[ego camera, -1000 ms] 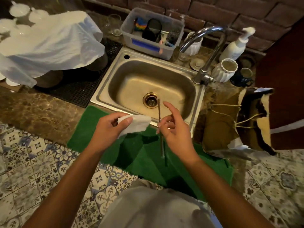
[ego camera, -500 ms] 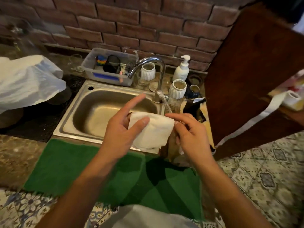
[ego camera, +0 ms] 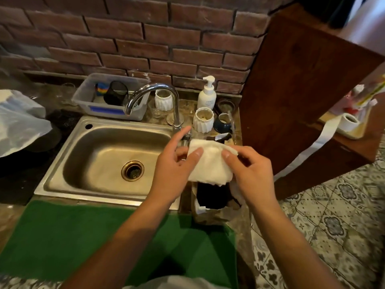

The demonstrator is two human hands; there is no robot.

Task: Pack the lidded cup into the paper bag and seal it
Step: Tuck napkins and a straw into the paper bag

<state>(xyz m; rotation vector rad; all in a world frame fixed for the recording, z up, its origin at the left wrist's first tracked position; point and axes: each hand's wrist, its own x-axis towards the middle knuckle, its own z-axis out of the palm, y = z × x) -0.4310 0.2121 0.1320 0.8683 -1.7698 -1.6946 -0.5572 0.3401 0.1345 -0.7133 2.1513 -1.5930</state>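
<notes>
A white paper napkin is held between my left hand and my right hand; each pinches one upper corner with thumb and fingers. The napkin hangs right above the open mouth of the brown paper bag, which stands on the counter to the right of the sink. The bag's inside looks dark, and I cannot make out the lidded cup in it. The napkin and my right hand hide part of the bag's rim.
The steel sink and its faucet are on the left, a green mat in front. White ribbed cups, a soap bottle and a plastic tub line the brick wall. A wooden cabinet stands right.
The napkin went from over the mat to above the bag, and my right hand now grips it too. The thin straw my right hand held earlier is no longer clearly seen.
</notes>
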